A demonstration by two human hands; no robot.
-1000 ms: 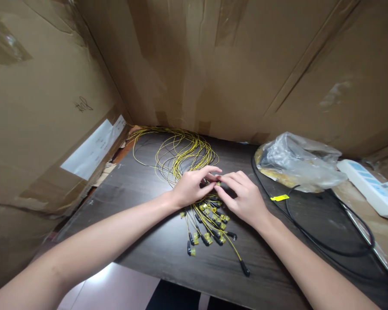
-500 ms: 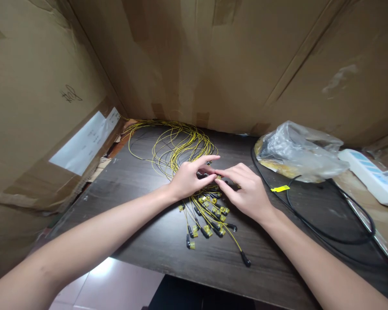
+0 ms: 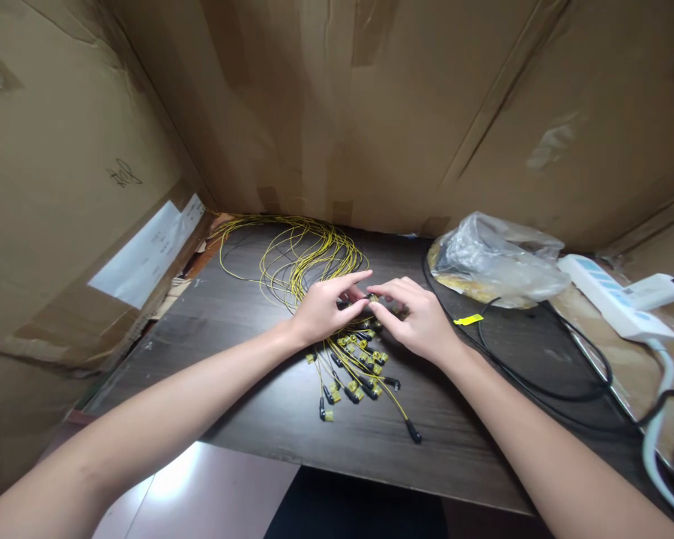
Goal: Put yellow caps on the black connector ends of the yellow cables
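Yellow wires loop at eleven o'clock on tabletop. Right hand, nearly closed, seemingly pinches small yellow piece. Left hand half-curled, grip hidden. Plastic bag, two o'clock.

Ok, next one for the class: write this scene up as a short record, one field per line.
surface: dark table
left hand: fingertips beside the right hand's
right hand: thumb and finger pinching a small yellow piece
wires: thin yellow wires, looped behind the hands
wire ends: black tips, spread in front
right side: clear plastic bag, white power strip
backdrop: cardboard
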